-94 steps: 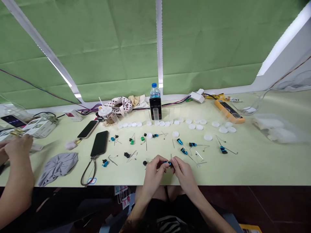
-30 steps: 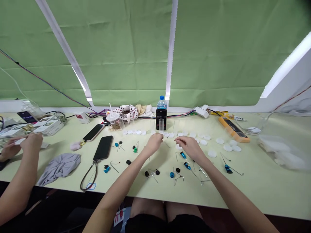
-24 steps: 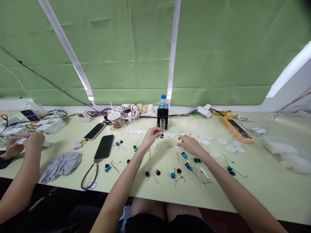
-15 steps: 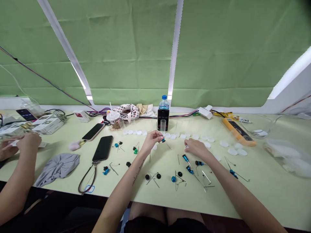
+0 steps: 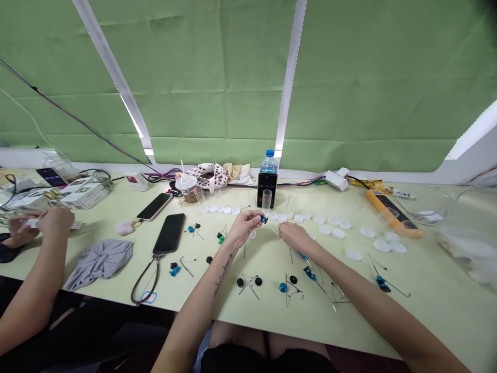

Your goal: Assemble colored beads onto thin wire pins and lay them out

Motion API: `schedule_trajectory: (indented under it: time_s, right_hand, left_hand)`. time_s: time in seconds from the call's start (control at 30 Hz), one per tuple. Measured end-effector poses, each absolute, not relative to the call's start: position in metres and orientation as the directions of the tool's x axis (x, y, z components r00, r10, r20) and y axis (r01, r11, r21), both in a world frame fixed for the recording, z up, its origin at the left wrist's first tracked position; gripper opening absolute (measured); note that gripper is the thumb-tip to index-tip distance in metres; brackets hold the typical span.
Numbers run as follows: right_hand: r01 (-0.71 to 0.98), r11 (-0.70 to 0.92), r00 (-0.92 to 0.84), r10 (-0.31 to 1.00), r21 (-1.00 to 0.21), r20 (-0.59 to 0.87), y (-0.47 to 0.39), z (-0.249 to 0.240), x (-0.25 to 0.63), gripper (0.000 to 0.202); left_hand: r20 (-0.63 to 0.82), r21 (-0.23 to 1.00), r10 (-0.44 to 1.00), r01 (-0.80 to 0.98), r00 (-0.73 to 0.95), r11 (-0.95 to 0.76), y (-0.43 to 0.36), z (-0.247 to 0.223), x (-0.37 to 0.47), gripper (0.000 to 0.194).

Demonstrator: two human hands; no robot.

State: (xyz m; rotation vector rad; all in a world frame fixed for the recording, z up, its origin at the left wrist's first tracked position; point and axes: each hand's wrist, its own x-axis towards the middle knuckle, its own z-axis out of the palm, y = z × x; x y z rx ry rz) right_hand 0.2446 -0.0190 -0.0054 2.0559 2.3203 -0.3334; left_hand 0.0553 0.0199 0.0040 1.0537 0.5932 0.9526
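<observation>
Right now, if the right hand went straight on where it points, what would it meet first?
Beyond the thin rod at its fingers, the right hand would likely meet the blue piece in the left hand, though depth is unclear.

Pale yellow-green table [image 5: 435,311] and it's packed lol. Along the front there are blue fittings [image 5: 283,287], round black knobs [image 5: 258,281] and thin metal rods [image 5: 249,293] in loose little clusters, plus a green piece [image 5: 221,240]. Behind those runs a straggly row of white caps [image 5: 298,218]. Further back: a clear tube [image 5: 266,199] standing in front of an upright timer phone [image 5: 267,181], a blue-capped bottle [image 5: 269,163] and a lidded cup [image 5: 186,182]. Left side's got two flat phones [image 5: 169,234] and grey cloth [image 5: 101,263]; right side, an orange-cased device [image 5: 412,230].
</observation>
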Motion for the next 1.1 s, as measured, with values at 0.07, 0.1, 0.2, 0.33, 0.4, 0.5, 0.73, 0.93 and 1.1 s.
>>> schedule_trajectory:
  time_s: [0.07,0.1,0.2,0.33,0.4,0.5,0.73,0.93,1.1]
  right_hand:
    - [0.977,0.102,-0.126,0.984,-0.186,-0.123,-0.020,-0.002,0.248,0.018]
    - [0.957,0.104,-0.136,0.985,-0.272,-0.102,-0.021,0.002,0.249,0.023]
    - [0.681,0.065,-0.192,0.977,-0.730,-0.091,-0.024,0.013,0.246,0.050]
    - [0.216,-0.098,-0.252,0.956,-0.971,-0.152,-0.030,0.022,0.237,0.063]
    - [0.139,-0.095,-0.238,0.963,-0.986,-0.126,-0.032,0.022,0.232,0.058]
    - [0.128,0.033,-0.206,0.978,-0.991,0.006,-0.035,0.022,0.228,0.048]
    - [0.241,0.205,-0.149,0.974,-0.949,0.173,-0.037,0.030,0.234,0.037]
    - [0.207,0.069,-0.232,0.973,-0.976,0.019,-0.032,0.023,0.236,0.054]
    - [0.345,0.283,-0.026,0.956,-0.895,0.292,-0.033,0.024,0.236,0.039]
  left_hand:
    - [0.031,0.915,0.864,-0.363,0.503,0.178,0.018,0.006,0.056,0.036]
    - [0.041,0.916,0.860,-0.362,0.509,0.171,0.017,0.007,0.058,0.036]
    - [0.075,0.929,0.865,-0.350,0.496,0.120,0.011,0.009,0.062,0.033]
    - [0.131,0.939,0.889,-0.344,0.439,0.031,0.003,0.010,0.070,0.026]
    - [0.157,0.935,0.901,-0.354,0.404,-0.004,0.002,0.009,0.072,0.023]
    - [0.168,0.921,0.919,-0.389,0.357,-0.017,0.002,0.007,0.075,0.021]
    - [0.124,0.869,0.944,-0.492,0.306,0.046,0.004,0.007,0.074,0.019]
    - [0.146,0.897,0.937,-0.441,0.318,0.010,-0.004,0.011,0.079,0.018]
    - [0.135,0.891,0.948,-0.454,0.290,0.012,-0.005,0.010,0.080,0.016]
